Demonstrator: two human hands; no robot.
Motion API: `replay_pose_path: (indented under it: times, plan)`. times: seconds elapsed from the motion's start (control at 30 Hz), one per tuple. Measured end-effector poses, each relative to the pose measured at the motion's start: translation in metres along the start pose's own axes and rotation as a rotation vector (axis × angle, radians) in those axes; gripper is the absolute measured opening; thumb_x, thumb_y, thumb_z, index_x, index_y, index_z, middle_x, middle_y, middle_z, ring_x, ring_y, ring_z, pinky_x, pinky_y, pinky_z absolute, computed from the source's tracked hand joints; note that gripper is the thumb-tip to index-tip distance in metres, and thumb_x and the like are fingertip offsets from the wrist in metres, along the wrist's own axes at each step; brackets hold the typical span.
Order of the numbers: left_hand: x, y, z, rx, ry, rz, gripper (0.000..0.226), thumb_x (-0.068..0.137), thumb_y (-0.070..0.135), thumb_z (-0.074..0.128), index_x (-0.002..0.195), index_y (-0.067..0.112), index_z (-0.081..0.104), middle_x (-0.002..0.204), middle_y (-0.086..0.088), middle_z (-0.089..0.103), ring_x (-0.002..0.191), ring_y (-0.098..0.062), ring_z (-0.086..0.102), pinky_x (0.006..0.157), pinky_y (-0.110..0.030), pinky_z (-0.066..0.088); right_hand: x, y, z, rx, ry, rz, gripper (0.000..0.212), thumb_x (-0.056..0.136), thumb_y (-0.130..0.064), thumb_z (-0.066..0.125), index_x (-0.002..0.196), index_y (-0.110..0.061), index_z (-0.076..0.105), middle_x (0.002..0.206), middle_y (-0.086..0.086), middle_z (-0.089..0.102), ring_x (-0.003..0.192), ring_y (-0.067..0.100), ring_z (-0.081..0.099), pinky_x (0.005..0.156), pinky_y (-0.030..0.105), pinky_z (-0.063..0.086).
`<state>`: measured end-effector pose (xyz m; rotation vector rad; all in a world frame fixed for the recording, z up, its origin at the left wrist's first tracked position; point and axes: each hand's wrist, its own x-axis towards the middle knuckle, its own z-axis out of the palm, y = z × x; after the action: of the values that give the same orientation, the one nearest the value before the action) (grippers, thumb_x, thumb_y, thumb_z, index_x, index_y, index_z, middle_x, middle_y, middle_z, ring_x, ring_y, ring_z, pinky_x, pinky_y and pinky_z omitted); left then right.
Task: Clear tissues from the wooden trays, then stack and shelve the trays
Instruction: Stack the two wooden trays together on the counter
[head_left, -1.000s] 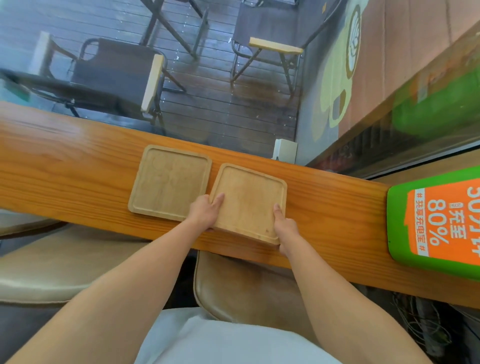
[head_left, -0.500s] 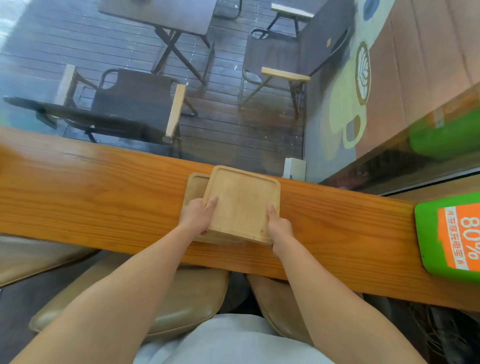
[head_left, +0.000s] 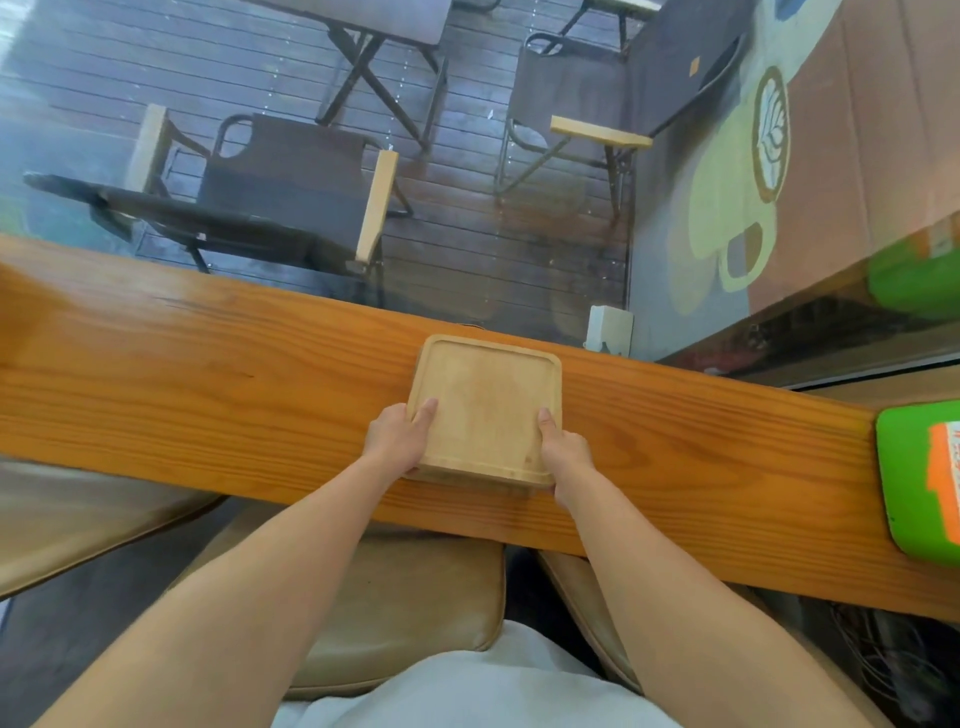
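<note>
Head camera looks steeply down, close over counter (head_left: 208, 374)

Wooden trays (head_left: 485, 408) stacked on the table (head_left: 208, 384), near its middle. Left hand (head_left: 397, 439) at the stack's left edge, right hand (head_left: 566, 454) at its right. Power-bank station (head_left: 919, 483) far right on the table. Folding chairs (head_left: 280, 192) behind, stools (head_left: 405, 613) below.

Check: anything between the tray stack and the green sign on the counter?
Nothing: the head view shows bare counter between the tray stack and the green sign.
</note>
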<state>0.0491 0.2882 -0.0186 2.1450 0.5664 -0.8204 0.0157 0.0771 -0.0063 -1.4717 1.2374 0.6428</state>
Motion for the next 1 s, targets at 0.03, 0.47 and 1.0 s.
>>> replay_pose_path:
  times: [0.03, 0.47, 1.0]
  plan:
    - [0.0, -0.002, 0.0, 0.004, 0.001, -0.004, 0.06, 0.094, 0.062, 0.04, 0.117, 0.01, 0.059, 0.102, -0.004, 0.062, 0.088, -0.024, 0.058, 0.066, -0.033, 0.045, 0.001, 0.002, 0.001, -0.008, -0.004, 0.003, 0.062, 0.09, -0.062, 0.047, 0.124, -0.01, 0.054, 0.113, 0.007, 0.062, 0.102, 0.03, 0.057, 0.095, 0.049, 0.049]
    - [-0.005, -0.011, -0.008, 0.177, -0.11, -0.087, 0.057, 0.096, 0.052, 0.043, 0.133, 0.008, 0.041, 0.119, -0.011, 0.055, 0.071, -0.022, 0.064, 0.064, -0.04, 0.062, -0.008, 0.008, -0.003, -0.584, -0.017, -0.139, 0.053, 0.097, -0.051, 0.039, 0.12, -0.006, 0.056, 0.106, 0.01, 0.06, 0.081, 0.026, 0.063, 0.054, 0.034, 0.056]
    - [-0.015, -0.002, -0.005, 0.519, 0.009, 0.021, 0.047, 0.098, 0.048, 0.041, 0.114, 0.006, 0.056, 0.105, -0.014, 0.06, 0.089, -0.032, 0.062, 0.077, -0.045, 0.056, -0.017, 0.014, 0.003, -0.814, 0.144, -0.262, 0.037, 0.097, -0.03, 0.038, 0.115, -0.004, 0.057, 0.114, 0.013, 0.057, 0.083, 0.023, 0.049, 0.066, 0.032, 0.041]
